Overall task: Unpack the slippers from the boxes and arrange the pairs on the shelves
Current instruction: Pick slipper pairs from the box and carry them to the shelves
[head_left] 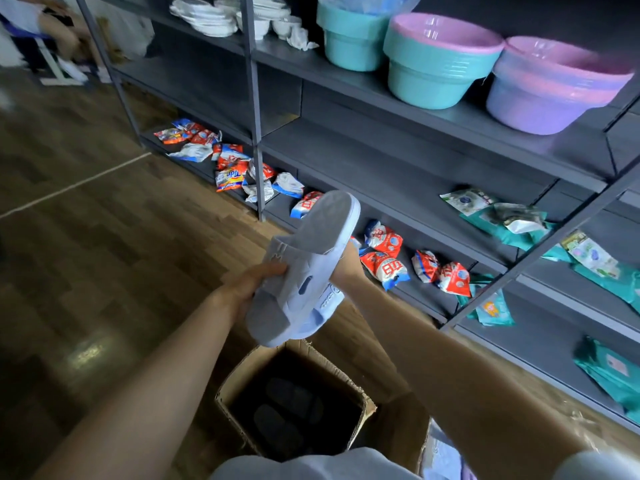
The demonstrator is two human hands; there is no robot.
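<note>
Pale blue slipper (301, 271) held above the open cardboard box (349, 382), with the dark shelves (381, 174) just beyond.

The left grip (249, 282) curls round the slipper's strap side. The right grip (346, 265) sits behind the sole, and whether it clasps cannot be told. The box stands on the floor near the shelves' front edge. The slipper is best set flat on a bare stretch of shelf — leaving room alongside for its mate.

One head view, wide-angle, facing forward and down. Left hand (247, 285), right hand (346, 268), slipper (304, 271) near lens; box (398, 427) straight below; shelves (381, 161) along right side, farther.
</note>
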